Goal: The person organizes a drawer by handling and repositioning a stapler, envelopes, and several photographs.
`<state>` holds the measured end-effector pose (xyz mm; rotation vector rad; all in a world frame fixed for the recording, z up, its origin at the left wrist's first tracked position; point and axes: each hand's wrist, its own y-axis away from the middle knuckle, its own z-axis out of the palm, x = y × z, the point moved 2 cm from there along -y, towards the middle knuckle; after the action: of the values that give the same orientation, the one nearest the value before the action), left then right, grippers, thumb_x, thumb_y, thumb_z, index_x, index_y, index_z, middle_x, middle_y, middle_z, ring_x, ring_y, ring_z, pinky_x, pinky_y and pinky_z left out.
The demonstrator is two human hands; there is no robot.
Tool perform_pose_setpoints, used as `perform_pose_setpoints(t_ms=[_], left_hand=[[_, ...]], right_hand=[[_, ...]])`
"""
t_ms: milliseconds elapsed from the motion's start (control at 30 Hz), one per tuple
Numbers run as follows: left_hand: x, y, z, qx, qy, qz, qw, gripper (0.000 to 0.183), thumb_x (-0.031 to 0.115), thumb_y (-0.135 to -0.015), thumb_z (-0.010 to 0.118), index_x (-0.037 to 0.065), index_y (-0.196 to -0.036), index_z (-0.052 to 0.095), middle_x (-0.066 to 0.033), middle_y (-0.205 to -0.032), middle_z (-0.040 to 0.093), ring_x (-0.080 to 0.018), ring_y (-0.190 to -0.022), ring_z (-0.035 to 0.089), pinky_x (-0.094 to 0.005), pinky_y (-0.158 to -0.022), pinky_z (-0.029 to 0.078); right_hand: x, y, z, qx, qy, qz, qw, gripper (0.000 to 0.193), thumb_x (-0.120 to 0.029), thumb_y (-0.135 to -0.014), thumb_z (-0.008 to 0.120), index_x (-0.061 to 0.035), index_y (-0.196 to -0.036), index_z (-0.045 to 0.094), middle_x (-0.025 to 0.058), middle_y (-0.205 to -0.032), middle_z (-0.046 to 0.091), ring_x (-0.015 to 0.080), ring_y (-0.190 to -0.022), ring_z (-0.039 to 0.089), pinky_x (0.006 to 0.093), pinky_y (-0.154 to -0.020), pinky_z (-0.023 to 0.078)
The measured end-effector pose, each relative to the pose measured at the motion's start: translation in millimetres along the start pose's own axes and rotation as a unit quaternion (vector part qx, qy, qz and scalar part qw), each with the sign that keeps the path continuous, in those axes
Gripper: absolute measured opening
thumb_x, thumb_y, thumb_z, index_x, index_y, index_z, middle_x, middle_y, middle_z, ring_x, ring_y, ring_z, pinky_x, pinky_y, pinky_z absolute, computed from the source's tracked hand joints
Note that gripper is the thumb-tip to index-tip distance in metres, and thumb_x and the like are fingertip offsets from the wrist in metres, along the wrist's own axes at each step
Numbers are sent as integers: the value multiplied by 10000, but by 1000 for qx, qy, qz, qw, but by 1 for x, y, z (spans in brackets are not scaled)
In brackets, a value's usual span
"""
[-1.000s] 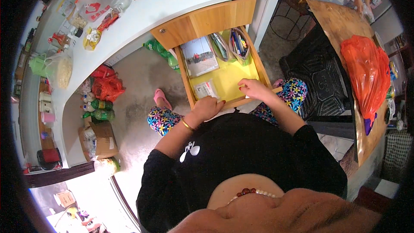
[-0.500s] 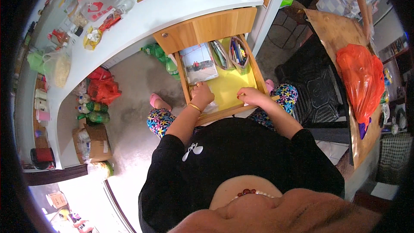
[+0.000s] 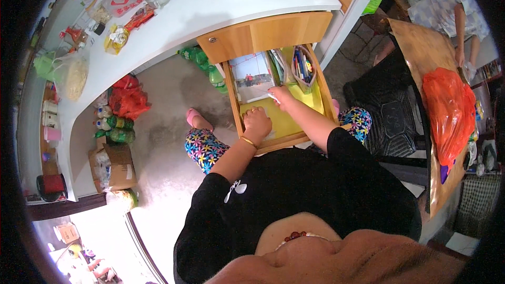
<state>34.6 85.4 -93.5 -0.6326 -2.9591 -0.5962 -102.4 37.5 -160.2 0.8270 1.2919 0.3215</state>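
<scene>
A wooden drawer [image 3: 235,102] stands pulled out before me, lined with a yellow sheet [image 3: 281,122]. My left hand [image 3: 256,124] is closed low over the sheet near the drawer's front left; what its fingers hold, if anything, is hidden. My right hand [image 3: 283,99] pinches a small white object [image 3: 272,95], too small to name, by the near edge of a flat picture sheet [image 3: 252,77]. Behind it, at the drawer's back right, are a pouch of pens [image 3: 303,68] and a holder with upright papers or booklets [image 3: 279,66].
Above the drawer curves a white desk [image 3: 221,8] with plastic bags, packets and jars. Green bottles [image 3: 216,78] stand on the floor beneath. A red plastic bag [image 3: 447,115] lies on a wooden board at right. Another person's arms [image 3: 461,37] show beyond it.
My right hand has moved from the drawer's front right to the middle, farther in, with a small white object in its fingers. My left hand stays near the front left.
</scene>
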Motion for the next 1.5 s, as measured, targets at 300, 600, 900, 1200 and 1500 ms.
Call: perform_pose_setpoints(t_ms=[300,600,900,1200,1500], left_hand=[[2,0,3,-29,-26,13,999,441,271,-807,484,-11,-1146,468,-169,-1154,497,-309,-1072,479,-409,-901,348],[0,0,6,0,-26,25,999,416,266,-800,482,-3,-1117,501,-169,-1139,520,-304,-1051,500,-415,-876,367],[-2,-1,16,8,-27,41,999,436,313,-810,495,0,-1113,507,-173,-1148,520,-306,-1074,487,-424,-882,370],[-3,1,24,29,-60,93,993,456,287,-816,470,0,-1170,489,-157,-1198,503,-332,-1101,467,-434,-906,350],[-4,1,16,38,-28,51,998,408,305,-805,498,-3,-1068,545,-170,-1118,533,-298,-1023,515,-410,-868,386]], right_hand=[[-3,-1,-2,-107,-164,104,975,203,-183,-721,650,-110,-801,479,17,-629,430,116,-448,374,222,-327,213],[-17,34,16,-100,-81,-57,990,177,-138,-755,626,-92,-883,514,20,-631,476,116,-436,399,231,-324,234],[-19,72,-11,-48,-47,-94,993,174,-136,-762,605,-71,-904,528,32,-640,498,116,-452,410,250,-342,262],[-34,141,-63,-119,-127,-87,981,176,-110,-771,595,-61,-933,546,-3,-629,459,72,-416,382,212,-333,218],[-43,251,-135,-119,-170,-120,971,329,-78,-774,590,-1,-1082,504,32,-689,511,76,-413,398,191,-328,265]])
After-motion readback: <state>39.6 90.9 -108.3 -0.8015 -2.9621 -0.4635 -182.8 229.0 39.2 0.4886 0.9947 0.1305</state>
